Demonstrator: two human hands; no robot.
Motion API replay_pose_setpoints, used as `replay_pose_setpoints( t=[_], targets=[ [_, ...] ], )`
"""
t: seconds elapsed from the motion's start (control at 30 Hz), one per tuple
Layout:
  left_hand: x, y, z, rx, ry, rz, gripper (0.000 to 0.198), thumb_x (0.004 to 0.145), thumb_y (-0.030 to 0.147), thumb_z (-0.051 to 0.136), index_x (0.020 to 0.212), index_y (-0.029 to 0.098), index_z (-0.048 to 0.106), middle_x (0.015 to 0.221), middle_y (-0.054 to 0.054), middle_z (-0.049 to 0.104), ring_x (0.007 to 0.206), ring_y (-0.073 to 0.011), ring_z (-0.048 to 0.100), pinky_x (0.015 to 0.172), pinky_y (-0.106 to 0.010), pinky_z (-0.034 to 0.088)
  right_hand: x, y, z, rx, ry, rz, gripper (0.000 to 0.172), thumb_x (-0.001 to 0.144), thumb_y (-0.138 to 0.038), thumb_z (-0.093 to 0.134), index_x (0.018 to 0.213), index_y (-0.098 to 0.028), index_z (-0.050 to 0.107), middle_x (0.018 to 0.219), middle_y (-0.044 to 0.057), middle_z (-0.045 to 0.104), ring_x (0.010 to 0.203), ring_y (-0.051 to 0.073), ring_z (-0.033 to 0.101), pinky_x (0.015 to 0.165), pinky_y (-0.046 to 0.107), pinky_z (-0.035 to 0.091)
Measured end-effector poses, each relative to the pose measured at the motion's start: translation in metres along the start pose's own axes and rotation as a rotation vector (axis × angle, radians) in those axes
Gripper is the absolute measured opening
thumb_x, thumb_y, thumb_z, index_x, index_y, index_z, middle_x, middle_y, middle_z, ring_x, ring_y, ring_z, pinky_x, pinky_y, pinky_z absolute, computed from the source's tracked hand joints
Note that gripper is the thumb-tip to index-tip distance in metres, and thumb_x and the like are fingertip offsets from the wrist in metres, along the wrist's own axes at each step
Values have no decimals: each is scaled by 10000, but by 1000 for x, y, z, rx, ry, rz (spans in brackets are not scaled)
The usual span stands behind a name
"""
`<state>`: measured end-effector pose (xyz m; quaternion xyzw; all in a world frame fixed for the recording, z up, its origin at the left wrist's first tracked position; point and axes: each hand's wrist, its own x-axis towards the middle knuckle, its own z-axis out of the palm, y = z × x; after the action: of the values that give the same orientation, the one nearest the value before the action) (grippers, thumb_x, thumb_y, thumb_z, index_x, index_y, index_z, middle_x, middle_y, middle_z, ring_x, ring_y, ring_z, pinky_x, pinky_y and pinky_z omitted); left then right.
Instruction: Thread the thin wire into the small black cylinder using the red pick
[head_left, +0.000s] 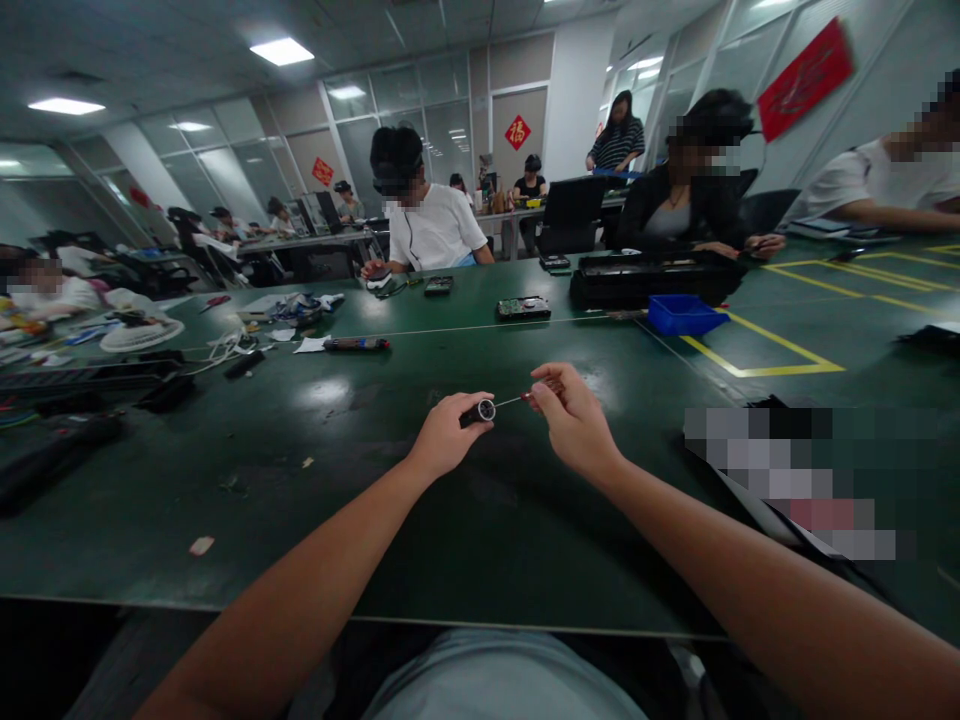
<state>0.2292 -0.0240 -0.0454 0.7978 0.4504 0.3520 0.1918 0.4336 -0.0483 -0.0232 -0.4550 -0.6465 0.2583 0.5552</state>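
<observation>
Just above the table's middle, my left hand (pixel 441 436) is closed around a small black cylindrical part (pixel 486 411). Its round, light-rimmed end faces me and to the right. My right hand (pixel 576 428) pinches a thin screwdriver (pixel 511 402) between thumb and fingers; a bit of reddish handle shows, and most of the handle is hidden. The metal shaft points left at the cylindrical part's end. Whether the tip touches it is too small to tell.
On the green table (pixel 300 560) lie a circuit-board device (pixel 523 308), a marker-like tube (pixel 357 344), a blue bin (pixel 686 314) and a long black housing (pixel 652 280). Cables and parts clutter the left; a blurred-out flat item (pixel 795 490) lies right. Several people sit opposite.
</observation>
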Motion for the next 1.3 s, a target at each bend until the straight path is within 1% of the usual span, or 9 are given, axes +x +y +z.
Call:
replay_pose_setpoints(
  t=[0.07, 0.17, 0.37, 0.57, 0.73, 1.03, 1.1, 1.23, 1.3],
  targets=[
    [0, 1, 1, 1, -12, 8, 403, 833, 188, 724, 1225, 252, 658, 1204, -37, 681, 1137, -235, 592, 1025, -407, 419, 1, -1, 1, 61, 15, 18, 170, 922, -372, 535, 972, -215, 574, 811, 28, 650, 762, 186, 618, 725, 340, 482],
    [0, 3, 2, 5, -33, 45, 381, 829, 165, 726, 1198, 242, 674, 1184, -41, 691, 1123, -227, 602, 1015, -399, 431, 5, -1, 1, 113, 37, 59, 236, 924, -424, 525, 884, -205, 603, 763, 30, 651, 712, 178, 617, 710, 341, 489],
    [0, 0, 2, 48, -63, 135, 395, 835, 155, 720, 1213, 254, 666, 1184, -30, 695, 1109, -217, 602, 1002, -407, 436, 9, 9, 1, 183, 54, 165, 277, 919, -456, 508, 858, -204, 603, 719, 15, 616, 660, 171, 602, 662, 338, 479],
    [1, 4, -1, 67, -83, 112, 393, 846, 151, 705, 1221, 259, 665, 1200, -27, 691, 1123, -212, 595, 1012, -407, 438, 13, 16, 2, 340, 88, 320, 298, 899, -490, 518, 798, -215, 570, 683, -5, 572, 584, 151, 559, 597, 327, 482],
    [1, 5, -2, 51, -81, 61, 391, 855, 193, 703, 1237, 259, 660, 1208, -36, 686, 1126, -226, 592, 1010, -413, 440, 9, 8, 2, 171, 123, 208, 255, 940, -434, 486, 851, -212, 574, 710, 4, 602, 628, 150, 579, 613, 312, 473],
    [0, 7, -1, 44, -65, 23, 419, 844, 242, 720, 1256, 249, 647, 1166, -38, 692, 1082, -234, 593, 995, -412, 443, 4, -1, 1, 31, 85, 95, 265, 962, -436, 462, 930, -206, 589, 786, 38, 672, 705, 179, 634, 682, 336, 494],
    [1, 6, -1, 39, -50, 17, 416, 841, 240, 723, 1250, 246, 651, 1166, -39, 692, 1084, -232, 594, 994, -406, 443, 4, -4, -2, 4, 76, 91, 280, 952, -453, 482, 903, -205, 601, 770, 39, 682, 696, 181, 638, 670, 332, 483],
    [1, 4, 0, 40, -30, 7, 408, 841, 237, 720, 1244, 253, 656, 1163, -44, 691, 1081, -235, 599, 996, -408, 444, 5, -11, -7, -163, 51, 112, 364, 882, -532, 590, 707, -212, 583, 609, 11, 628, 560, 162, 567, 576, 309, 410],
    [0, 3, 1, 41, -27, 12, 414, 844, 244, 717, 1252, 256, 652, 1167, -47, 688, 1087, -238, 597, 1000, -415, 443, 5, -12, -7, -186, 42, 98, 343, 881, -512, 594, 715, -212, 585, 602, 4, 615, 548, 158, 551, 560, 304, 394]
  ],
)
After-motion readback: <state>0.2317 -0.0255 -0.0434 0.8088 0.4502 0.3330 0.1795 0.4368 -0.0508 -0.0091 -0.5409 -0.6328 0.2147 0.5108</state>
